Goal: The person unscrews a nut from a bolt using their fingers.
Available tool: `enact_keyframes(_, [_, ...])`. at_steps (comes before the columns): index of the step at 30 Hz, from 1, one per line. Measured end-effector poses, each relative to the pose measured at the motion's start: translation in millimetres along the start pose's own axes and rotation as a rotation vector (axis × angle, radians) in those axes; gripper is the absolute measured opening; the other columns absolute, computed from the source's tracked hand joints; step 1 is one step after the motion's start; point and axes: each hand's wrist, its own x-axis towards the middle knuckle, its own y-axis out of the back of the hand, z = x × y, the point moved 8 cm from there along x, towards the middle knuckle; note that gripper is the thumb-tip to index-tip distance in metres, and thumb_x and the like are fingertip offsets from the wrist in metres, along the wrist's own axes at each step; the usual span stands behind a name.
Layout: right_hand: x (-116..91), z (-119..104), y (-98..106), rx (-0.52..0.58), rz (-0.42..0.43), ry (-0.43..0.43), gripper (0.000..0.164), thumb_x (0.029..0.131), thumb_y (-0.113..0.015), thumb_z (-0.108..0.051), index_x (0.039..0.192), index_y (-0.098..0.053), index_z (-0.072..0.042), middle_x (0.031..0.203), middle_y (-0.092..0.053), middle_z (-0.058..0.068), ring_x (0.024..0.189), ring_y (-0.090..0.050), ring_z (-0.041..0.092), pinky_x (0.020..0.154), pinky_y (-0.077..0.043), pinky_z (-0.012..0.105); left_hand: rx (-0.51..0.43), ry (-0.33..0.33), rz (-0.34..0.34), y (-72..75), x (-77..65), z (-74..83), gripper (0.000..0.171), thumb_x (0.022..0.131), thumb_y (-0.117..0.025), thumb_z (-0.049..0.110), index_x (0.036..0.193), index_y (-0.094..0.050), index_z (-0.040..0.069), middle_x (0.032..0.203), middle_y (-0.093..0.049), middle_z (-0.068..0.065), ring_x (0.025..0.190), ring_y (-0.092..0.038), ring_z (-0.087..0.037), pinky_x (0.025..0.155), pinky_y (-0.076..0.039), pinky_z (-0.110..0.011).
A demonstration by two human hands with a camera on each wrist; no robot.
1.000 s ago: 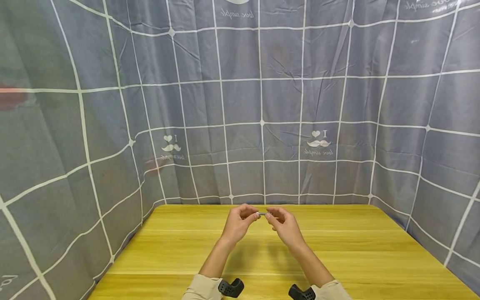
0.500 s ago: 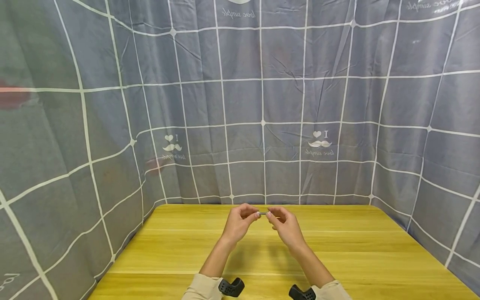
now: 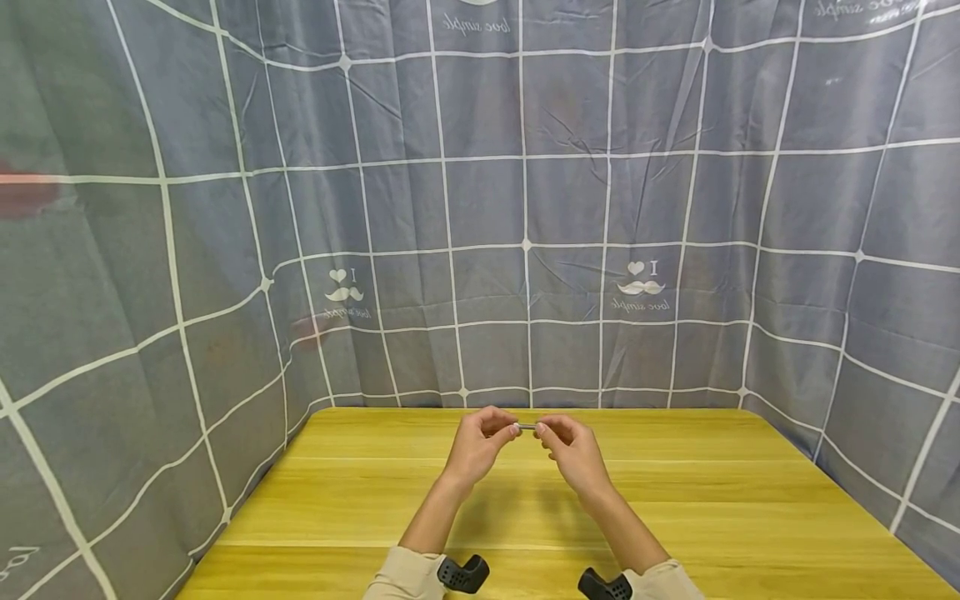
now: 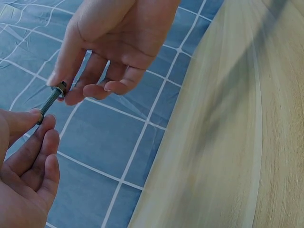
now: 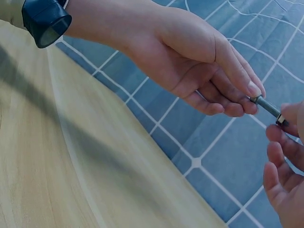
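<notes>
Between my two hands a small metal bolt point(image 4: 49, 101) with a threaded shank is held up above the table, lying nearly level in the head view. My left hand point(image 3: 472, 448) pinches its left end with thumb and fingertips, which cover that end. At the other end sits a nut point(image 4: 61, 88), where the thumb and fingertips of my right hand point(image 3: 577, 454) grip. Its remaining fingers are loosely curled below. In the right wrist view the shank point(image 5: 269, 108) shows between both sets of fingertips.
Under the hands is a yellow wood-grain table point(image 3: 360, 500), with their shadows on it. A grey curtain point(image 3: 487, 200) with white grid lines hangs behind it and along both sides. Black wrist devices point(image 3: 462, 575) sit at the cuffs of the beige sleeves.
My right thumb has shifted slightly to the right, and a little more of the bolt shows between the hands. The left hand keeps its grip, almost still.
</notes>
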Motion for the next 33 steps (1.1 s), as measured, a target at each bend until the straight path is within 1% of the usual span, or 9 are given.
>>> enact_keyframes(4, [-0.7, -2.4, -0.2, 0.015, -0.012, 0.008, 0.021, 0.101, -0.068, -0.009, 0.12, -0.069, 0.0, 0.115, -0.067, 0.012, 0.101, -0.063, 0.026, 0.084, -0.053, 0.037, -0.005, 0.004, 0.001, 0.4, 0.4, -0.8, 0.012, 0.099, -0.065, -0.002, 0.107, -0.07, -0.01, 0.103, -0.073, -0.024, 0.1, -0.07, -0.04, 0.09, -0.055, -0.049])
enact_keyframes(8, [-1.2, -2.9, -2.0, 0.019, -0.031, 0.01, 0.029, 0.1, -0.07, -0.012, 0.127, -0.067, -0.001, 0.124, -0.066, 0.013, 0.109, -0.064, 0.03, 0.09, -0.054, 0.043, -0.008, 0.004, 0.002, 0.4, 1.0, -1.0, 0.012, 0.099, -0.065, -0.002, 0.108, -0.069, -0.011, 0.103, -0.073, -0.025, 0.1, -0.069, -0.04, 0.09, -0.055, -0.049])
enact_keyframes(12, [-1.4, -2.2, -3.2, 0.015, -0.021, -0.006, 0.029, 0.103, -0.067, -0.014, 0.125, -0.067, 0.004, 0.115, -0.068, 0.014, 0.105, -0.063, 0.03, 0.089, -0.054, 0.048, -0.002, 0.003, 0.004, 0.2, 0.7, -1.8, 0.013, 0.099, -0.066, -0.002, 0.108, -0.069, -0.011, 0.103, -0.073, -0.024, 0.1, -0.069, -0.039, 0.089, -0.055, -0.048])
enact_keyframes(15, [-1.2, -1.4, -3.1, 0.017, -0.021, -0.005, 0.023, 0.103, -0.066, -0.009, 0.122, -0.069, 0.003, 0.113, -0.069, 0.014, 0.101, -0.062, 0.029, 0.087, -0.053, 0.043, -0.004, 0.007, 0.005, 0.4, 0.5, -2.5, 0.012, 0.099, -0.066, -0.002, 0.108, -0.069, -0.01, 0.104, -0.073, -0.024, 0.1, -0.07, -0.038, 0.089, -0.055, -0.049])
enact_keyframes(17, [-0.8, -1.7, -2.8, 0.014, -0.025, 0.002, 0.023, 0.101, -0.067, -0.006, 0.123, -0.068, 0.002, 0.116, -0.068, 0.013, 0.102, -0.064, 0.027, 0.086, -0.053, 0.041, -0.007, 0.008, 0.006, 0.5, 0.5, -2.8, 0.012, 0.099, -0.066, -0.002, 0.108, -0.07, -0.009, 0.104, -0.073, -0.025, 0.1, -0.07, -0.038, 0.09, -0.055, -0.049])
enact_keyframes(19, [0.2, 0.6, -2.6, 0.011, -0.035, 0.013, 0.027, 0.1, -0.069, -0.008, 0.127, -0.067, 0.0, 0.119, -0.068, 0.013, 0.103, -0.065, 0.026, 0.086, -0.053, 0.038, -0.011, 0.01, 0.005, 0.5, 0.4, -2.8, 0.012, 0.099, -0.065, -0.002, 0.108, -0.07, -0.009, 0.104, -0.073, -0.025, 0.1, -0.07, -0.038, 0.09, -0.055, -0.05])
enact_keyframes(24, [1.0, 1.8, -1.9, -0.007, -0.028, 0.005, 0.028, 0.104, -0.066, -0.017, 0.125, -0.068, 0.001, 0.114, -0.07, 0.012, 0.101, -0.062, 0.029, 0.086, -0.054, 0.042, -0.01, 0.011, 0.008, 0.6, 0.3, -2.7, 0.011, 0.099, -0.066, -0.002, 0.107, -0.07, -0.008, 0.104, -0.073, -0.025, 0.1, -0.07, -0.038, 0.09, -0.055, -0.05])
enact_keyframes(29, [0.6, 1.4, -1.1, 0.002, -0.03, 0.009, 0.02, 0.103, -0.066, -0.01, 0.12, -0.07, 0.0, 0.115, -0.069, 0.011, 0.104, -0.063, 0.029, 0.088, -0.054, 0.041, -0.021, 0.003, 0.01, 0.5, 0.0, -2.0, 0.012, 0.099, -0.065, -0.004, 0.108, -0.069, -0.012, 0.103, -0.072, -0.027, 0.101, -0.069, -0.042, 0.092, -0.054, -0.054])
enact_keyframes(33, [0.3, 1.0, -1.5, 0.011, -0.038, 0.017, 0.028, 0.101, -0.069, -0.01, 0.127, -0.067, -0.002, 0.122, -0.066, 0.013, 0.108, -0.064, 0.029, 0.091, -0.054, 0.042, -0.019, -0.002, 0.01, 0.5, -0.3, -0.9, 0.013, 0.099, -0.065, -0.004, 0.108, -0.068, -0.013, 0.104, -0.072, -0.027, 0.101, -0.069, -0.042, 0.093, -0.053, -0.054])
